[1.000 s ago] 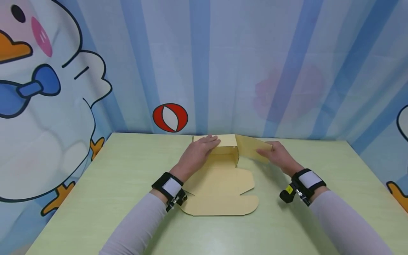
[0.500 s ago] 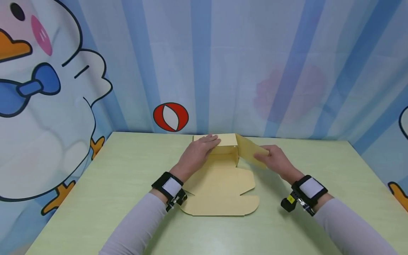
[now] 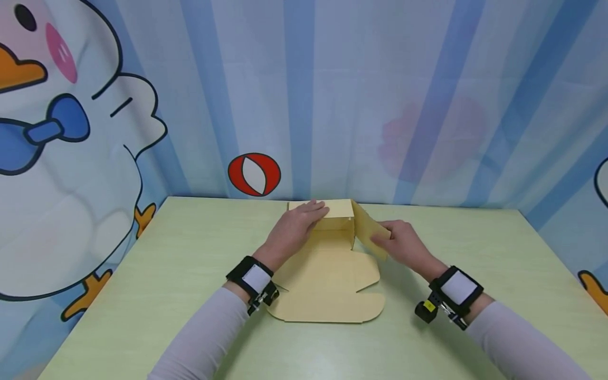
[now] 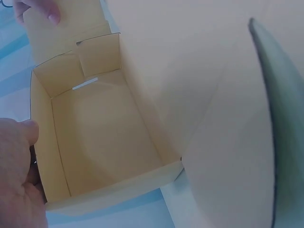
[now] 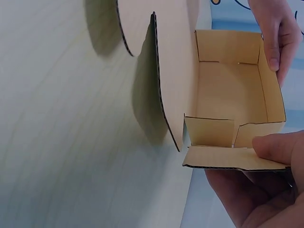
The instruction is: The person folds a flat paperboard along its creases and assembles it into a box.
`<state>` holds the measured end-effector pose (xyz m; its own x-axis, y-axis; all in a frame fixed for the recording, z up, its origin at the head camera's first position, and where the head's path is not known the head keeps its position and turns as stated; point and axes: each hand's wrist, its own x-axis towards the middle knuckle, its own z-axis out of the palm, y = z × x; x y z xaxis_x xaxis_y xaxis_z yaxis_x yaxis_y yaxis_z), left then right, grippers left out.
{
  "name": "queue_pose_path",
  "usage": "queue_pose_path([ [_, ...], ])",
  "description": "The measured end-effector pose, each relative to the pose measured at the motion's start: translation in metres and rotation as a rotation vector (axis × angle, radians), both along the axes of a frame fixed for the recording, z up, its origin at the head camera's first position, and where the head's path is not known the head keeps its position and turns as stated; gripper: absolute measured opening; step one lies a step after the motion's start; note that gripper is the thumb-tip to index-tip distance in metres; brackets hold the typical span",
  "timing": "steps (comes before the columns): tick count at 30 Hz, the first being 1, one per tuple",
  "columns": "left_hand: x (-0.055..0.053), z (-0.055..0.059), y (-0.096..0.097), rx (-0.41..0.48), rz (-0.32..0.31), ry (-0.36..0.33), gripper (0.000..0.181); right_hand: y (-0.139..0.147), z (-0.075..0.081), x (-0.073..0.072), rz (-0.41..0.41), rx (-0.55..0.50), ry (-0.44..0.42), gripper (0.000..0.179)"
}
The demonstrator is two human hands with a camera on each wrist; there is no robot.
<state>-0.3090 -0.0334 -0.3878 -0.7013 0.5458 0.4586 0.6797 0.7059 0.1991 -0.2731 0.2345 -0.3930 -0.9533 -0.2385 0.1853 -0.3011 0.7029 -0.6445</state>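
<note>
A partly folded tan cardboard box (image 3: 328,269) lies at the table's far middle, its tray part upturned on one side and facing me. My left hand (image 3: 295,227) rests on the tray's upper wall (image 3: 339,209) with its fingers laid out straight. In the left wrist view the tray's inside (image 4: 102,133) is visible, with two small tabs folded in at one end. With thumb and fingers my right hand (image 3: 404,243) pinches the right side flap (image 3: 368,229), which still swings out at an angle. The right wrist view has the thumb on the flap's inner face (image 5: 221,158).
The box's lid panel with rounded tabs (image 3: 328,307) stretches over the pale green table (image 3: 142,274) towards me. A striped blue curtain (image 3: 342,105) with cartoon prints hangs right behind the table's back edge.
My right hand has moved left and a little nearer, swinging the side flap inward towards the tray. The left hand has stayed on the upper wall.
</note>
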Motion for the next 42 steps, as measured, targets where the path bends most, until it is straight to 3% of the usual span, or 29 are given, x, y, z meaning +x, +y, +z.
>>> queue_pose_path([
  [13, 0.0, -0.001, 0.003, -0.024, 0.013, 0.004, 0.043, -0.01, -0.001, 0.006, 0.037, 0.0, -0.022, 0.016],
  [23, 0.002, 0.0, 0.003, -0.019, -0.003, -0.005, 0.04, -0.022, -0.003, 0.011, 0.044, 0.049, -0.002, 0.021],
  [36, 0.002, -0.001, 0.004, -0.031, -0.002, -0.012, 0.04, -0.039, -0.006, 0.014, -0.005, 0.084, 0.022, 0.023],
  [42, 0.003, -0.001, 0.004, -0.044, 0.009, -0.011, 0.042, -0.037, -0.005, 0.016, 0.041, 0.096, 0.033, 0.029],
])
